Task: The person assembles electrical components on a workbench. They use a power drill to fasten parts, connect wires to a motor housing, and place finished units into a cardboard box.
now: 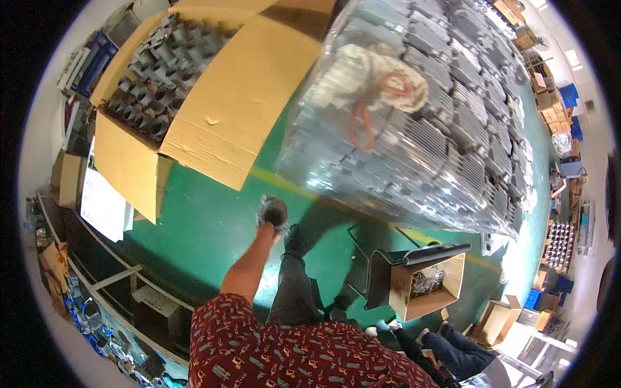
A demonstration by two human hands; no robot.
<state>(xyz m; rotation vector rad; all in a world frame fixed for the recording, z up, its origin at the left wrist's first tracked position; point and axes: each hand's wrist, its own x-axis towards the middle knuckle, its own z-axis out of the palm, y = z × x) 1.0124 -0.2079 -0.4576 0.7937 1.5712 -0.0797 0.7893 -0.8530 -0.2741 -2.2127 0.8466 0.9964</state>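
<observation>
My left arm reaches forward over the green floor. At its end my left hand (266, 227) is closed around a grey cylindrical metal part (276, 211) with a dark round opening. The fingers are mostly hidden behind the part or blurred. The large open cardboard box (217, 119) stands beyond and to the left of this hand. Inside it are several similar grey tubular metal parts (155, 84), packed upright in rows. My right hand is out of sight.
A film-wrapped stack of finned grey castings (446, 136) fills the far right, with a cloth and orange cord (362, 123) on top. A black chair (378, 278) holds a small carton (411, 304) of metal pieces. Another person's legs (453, 352) show lower right. Metal shelving (116, 278) stands left.
</observation>
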